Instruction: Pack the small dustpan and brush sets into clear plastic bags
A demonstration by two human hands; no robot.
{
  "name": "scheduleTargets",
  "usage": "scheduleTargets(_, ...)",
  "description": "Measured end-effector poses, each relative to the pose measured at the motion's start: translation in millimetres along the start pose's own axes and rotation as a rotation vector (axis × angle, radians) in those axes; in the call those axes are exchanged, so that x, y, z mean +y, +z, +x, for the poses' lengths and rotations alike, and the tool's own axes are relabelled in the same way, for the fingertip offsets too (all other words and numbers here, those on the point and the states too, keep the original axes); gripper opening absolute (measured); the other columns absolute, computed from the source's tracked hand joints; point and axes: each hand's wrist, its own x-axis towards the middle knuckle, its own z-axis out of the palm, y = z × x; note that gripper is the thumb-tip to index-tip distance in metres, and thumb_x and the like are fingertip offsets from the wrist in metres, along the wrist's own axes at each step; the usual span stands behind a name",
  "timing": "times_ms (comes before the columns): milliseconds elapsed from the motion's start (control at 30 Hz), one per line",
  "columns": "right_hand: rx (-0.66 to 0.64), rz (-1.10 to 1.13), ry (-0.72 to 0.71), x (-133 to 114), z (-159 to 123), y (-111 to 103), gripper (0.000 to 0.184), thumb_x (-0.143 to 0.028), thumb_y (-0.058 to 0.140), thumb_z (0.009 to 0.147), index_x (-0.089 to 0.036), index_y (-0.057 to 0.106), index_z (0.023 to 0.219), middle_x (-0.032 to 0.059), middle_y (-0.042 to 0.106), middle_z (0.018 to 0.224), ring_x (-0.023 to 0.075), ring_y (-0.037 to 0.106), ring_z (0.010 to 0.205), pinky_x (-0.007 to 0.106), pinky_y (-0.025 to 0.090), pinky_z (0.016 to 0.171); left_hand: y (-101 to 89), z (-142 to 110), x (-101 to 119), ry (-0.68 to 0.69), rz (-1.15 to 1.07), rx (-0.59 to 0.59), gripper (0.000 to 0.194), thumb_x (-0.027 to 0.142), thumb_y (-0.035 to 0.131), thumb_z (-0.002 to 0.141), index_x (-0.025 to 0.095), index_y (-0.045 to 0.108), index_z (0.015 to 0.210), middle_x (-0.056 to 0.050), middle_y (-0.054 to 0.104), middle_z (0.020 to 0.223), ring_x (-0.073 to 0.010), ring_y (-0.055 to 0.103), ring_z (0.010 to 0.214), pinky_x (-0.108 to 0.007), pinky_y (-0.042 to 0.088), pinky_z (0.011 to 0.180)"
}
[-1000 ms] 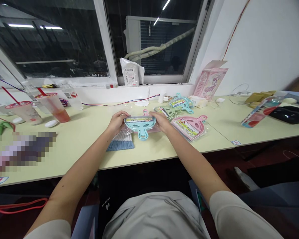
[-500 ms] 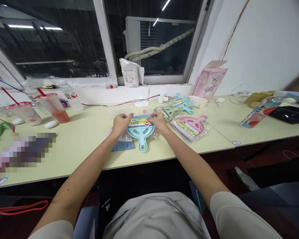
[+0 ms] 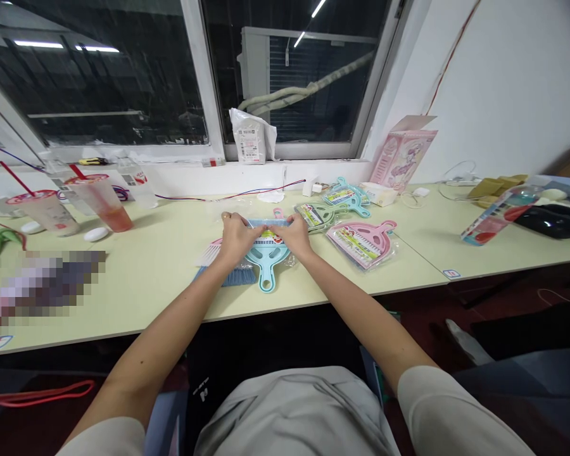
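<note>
A wrapped turquoise dustpan (image 3: pixel 266 273) lies on the worktop (image 3: pixel 123 297) and is grasped along its top edge by the left hand (image 3: pixel 237 239) and right hand (image 3: pixel 295 235) (a firm pinch, by the look of it), with a blue-bristled brush (image 3: pixel 230 277) placed just left of the dustpan and a pink dustpan (image 3: pixel 361 245) well right of it.

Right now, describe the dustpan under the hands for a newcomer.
On the pale desk below the window, dustpans lie together. The light blue dustpan under the left hand and right hand, grip toward the person, unlike the pink one and green one beside it.
</note>
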Motion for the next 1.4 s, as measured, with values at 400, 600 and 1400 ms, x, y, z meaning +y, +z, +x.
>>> scheduleTargets(400,-0.046,-0.031,0.038,5,7,-2,0.048,-0.041,0.078,0.061,-0.024,0.051,0.097,0.0,0.06,0.095,0.0212,0.058,0.089,0.032,0.046,0.078,1.4,0,-3,-0.023,0.024,-0.003,0.048,0.041,0.09,0.07,0.023,0.047,0.085,-0.009,0.044,0.108,-0.0292,0.056,0.105,-0.047,0.054,0.095)
scheduleTargets(600,-0.055,0.139,0.038,16,18,0,0.039,-0.03,0.072,0.061,-0.022,0.054,0.094,0.0003,0.06,0.093,0.0202,0.059,0.086,0.033,0.046,0.079,0.6,3,-7,0.002,0.016,0.019,0.047,0.037,0.09,0.069,0.023,0.047,0.084,-0.008,0.044,0.104,-0.0283,0.055,0.104,-0.047,0.053,0.097)
scheduleTargets(1400,-0.49,1.089,0.42,3,25,-24,0.031,-0.003,0.072,0.074,-0.024,0.066,0.095,-0.0028,0.073,0.079,0.0142,0.067,0.066,0.025,0.058,0.064,-22.3,15,-7,-0.157,-0.017,0.037,0.044,0.041,0.092,0.063,0.02,0.06,0.085,-0.009,0.058,0.103,-0.0289,0.059,0.108,-0.043,0.05,0.098)
